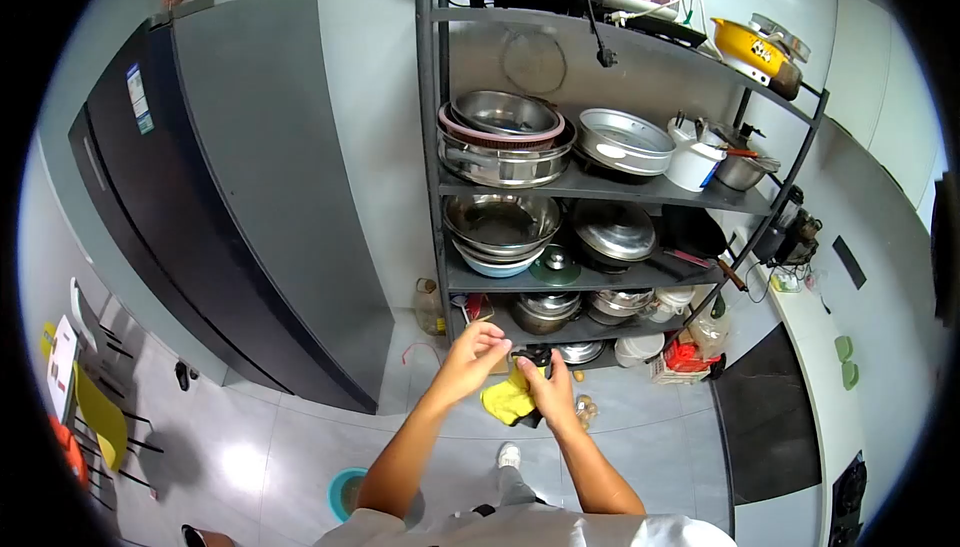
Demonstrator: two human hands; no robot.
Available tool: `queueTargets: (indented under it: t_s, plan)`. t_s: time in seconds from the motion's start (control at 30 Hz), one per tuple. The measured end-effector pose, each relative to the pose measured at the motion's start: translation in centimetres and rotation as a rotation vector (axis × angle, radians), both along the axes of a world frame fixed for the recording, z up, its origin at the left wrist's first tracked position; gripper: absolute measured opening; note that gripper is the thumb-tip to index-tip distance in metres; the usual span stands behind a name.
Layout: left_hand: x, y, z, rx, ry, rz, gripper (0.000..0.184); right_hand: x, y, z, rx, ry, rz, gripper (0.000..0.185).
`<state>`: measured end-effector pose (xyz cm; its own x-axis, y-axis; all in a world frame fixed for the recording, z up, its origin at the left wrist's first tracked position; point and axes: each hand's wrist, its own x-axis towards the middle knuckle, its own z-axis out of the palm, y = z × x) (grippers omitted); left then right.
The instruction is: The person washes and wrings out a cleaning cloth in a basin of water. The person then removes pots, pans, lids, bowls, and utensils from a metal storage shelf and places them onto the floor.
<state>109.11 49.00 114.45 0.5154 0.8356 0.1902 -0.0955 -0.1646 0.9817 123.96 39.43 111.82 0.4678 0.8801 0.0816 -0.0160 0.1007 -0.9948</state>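
Note:
A yellow and black cloth [510,399] hangs from my right hand [550,387], whose thumb and fingers are closed on its upper, black part. Its yellow side faces me, and a dark edge shows beneath. To the left of the cloth's top is my left hand [478,355], raised with loosely bent fingers and holding nothing that I can see. A small gap separates its fingertips from the cloth. Both hands are in front of my body, before the lowest shelves.
A dark metal rack [600,187] ahead holds basins, pots and pans. On the left stands a tall grey refrigerator [270,177]. A blue basin [345,492] is on the floor at lower left, beyond it a yellow chair [100,417]. A counter [810,367] runs along the right.

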Motion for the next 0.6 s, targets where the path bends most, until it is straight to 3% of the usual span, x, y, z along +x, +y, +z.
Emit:
queueTargets:
  t_s: [0.03, 0.2, 0.3, 0.5, 0.57, 0.6]
  plan:
    - [1.2, 0.7, -0.8, -0.135, -0.045, -0.065, 0.02, 1.1, 1.0, -0.2, 0.012, -0.052, -0.009, 0.037]
    - [6.6, 6.5, -0.3, 0.074, -0.067, -0.103, 0.026, 6.1, 6.6, -0.6, 0.124, 0.018, -0.026, 0.026]
    - [8.9, 10.3, 2.9, -0.022, -0.108, 0.093, 0.043, 9.5, 9.8, -0.6, 0.142, -0.025, 0.025, 0.027]
    - [11.3, 22.3, 11.5, -0.469, -0.38, 0.349, 0.092, 13.4, 14.6, 0.1, 0.088, 0.112, 0.017, 0.028]
    - [11.9, 25.5, 14.5, -0.674, -0.37, 0.414, 0.094, 13.7, 15.2, 0.7, 0.081, 0.133, 0.007, 0.028]
    - [12.0, 27.2, 14.6, -0.702, -0.399, 0.312, 0.09, 13.8, 15.1, 1.3, 0.067, 0.181, 0.033, 0.028]
